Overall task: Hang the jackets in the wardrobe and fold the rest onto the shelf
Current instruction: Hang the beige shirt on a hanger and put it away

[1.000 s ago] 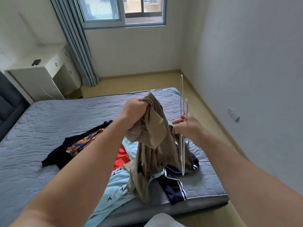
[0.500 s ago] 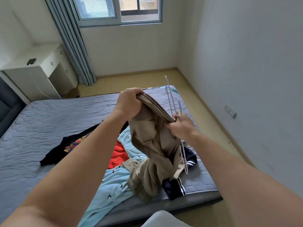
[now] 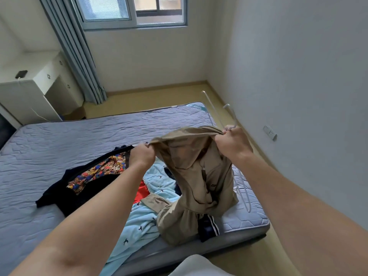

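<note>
A grey quilted bed (image 3: 79, 140) fills the left and middle of the view; beyond its far edge a window (image 3: 131, 10) sits in the wall, with a grey-blue curtain (image 3: 79, 56) hanging to the floor beside it; off the bed's far left corner stands a white worktop (image 3: 29, 92) with a small dark object (image 3: 21, 74) lying on top; spread on the bed towards its near right part are a light blue garment (image 3: 143, 222) printed with small dark marks, a black garment (image 3: 79, 188) with a bright floral lining to the left of it, a bit of red cloth (image 3: 141, 192) between those two, and a navy piece with white stripes (image 3: 209, 228) at the bed's near edge; the tan jacket (image 3: 201, 176) is lifted above the bed's near right corner, its upper edge stretched between both hands while its lower part sags onto the blue garment and the navy piece; the left hand (image 3: 141, 156) grips one end of that edge with its fingers curled tight round the cloth; the right hand (image 3: 232, 143) grips the other end, its fingers closed on the fabric together with a thin white hanger (image 3: 231, 114), whose rods stick up above the fist and show again below the jacket over the bed's right side; a white socket (image 3: 270, 132) sits low on the wall to the right of the bed.
</note>
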